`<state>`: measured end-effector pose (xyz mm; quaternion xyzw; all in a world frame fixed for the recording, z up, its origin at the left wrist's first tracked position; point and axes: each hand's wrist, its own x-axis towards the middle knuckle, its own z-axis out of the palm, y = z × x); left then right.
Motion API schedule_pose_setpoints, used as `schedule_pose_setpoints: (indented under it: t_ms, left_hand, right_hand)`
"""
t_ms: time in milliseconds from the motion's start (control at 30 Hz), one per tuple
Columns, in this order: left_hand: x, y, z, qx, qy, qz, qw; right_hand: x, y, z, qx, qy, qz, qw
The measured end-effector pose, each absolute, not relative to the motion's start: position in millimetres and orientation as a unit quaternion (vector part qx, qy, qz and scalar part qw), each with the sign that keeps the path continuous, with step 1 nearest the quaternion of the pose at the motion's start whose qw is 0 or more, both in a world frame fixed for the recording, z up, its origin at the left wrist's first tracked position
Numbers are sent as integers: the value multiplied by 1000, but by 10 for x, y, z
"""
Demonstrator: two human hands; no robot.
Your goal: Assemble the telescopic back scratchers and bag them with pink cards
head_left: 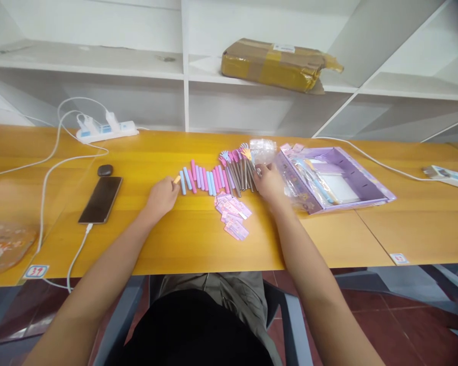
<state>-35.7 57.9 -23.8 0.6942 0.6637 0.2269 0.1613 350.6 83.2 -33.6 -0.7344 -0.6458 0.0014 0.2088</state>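
Observation:
My left hand (162, 196) pinches a short orange handle sleeve (176, 180) at the left end of a row of pink, blue and purple sleeves (199, 178). My right hand (270, 184) is closed at the right side of a bunch of metal back scratchers (236, 175) with colourful hand-shaped heads. Its fingers appear to grip the shaft of one with a yellow-orange head (246, 153); the fingertips are partly hidden. Small purple-pink cards (232, 211) lie in a loose pile between my hands, below the bunch.
A clear plastic bag (263, 148) lies behind my right hand. To the right, a purple box (374, 190) holds wrapped items. On the left are a phone (101, 200), a small black object (105, 170), cables and a power strip (107, 132). A taped carton (270, 63) rests on the shelf.

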Motion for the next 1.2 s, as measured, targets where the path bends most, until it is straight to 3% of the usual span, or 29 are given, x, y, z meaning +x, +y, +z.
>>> schedule_pose_setpoints:
  t_ms: [200,467,600,833,1200]
  left_hand:
    - [-229,406,-204,743,583,296,144]
    - [-94,257,-157,782,486,320,223]
    - [-72,217,-169,790,472,314,233]
    - [-47,170,-188,835,420,284,214]
    - [-38,141,-158,862,382,265,203]
  right_hand:
    - [3546,897,-342,-733,-619,28,281]
    - [3560,837,-224,-579,-520,33,627]
    - [3487,767,-160,-478,-467,162,726]
    - [3106,547,-148,-405,-482,466,622]
    - [2802,414,-163,-378,-485,540,575]
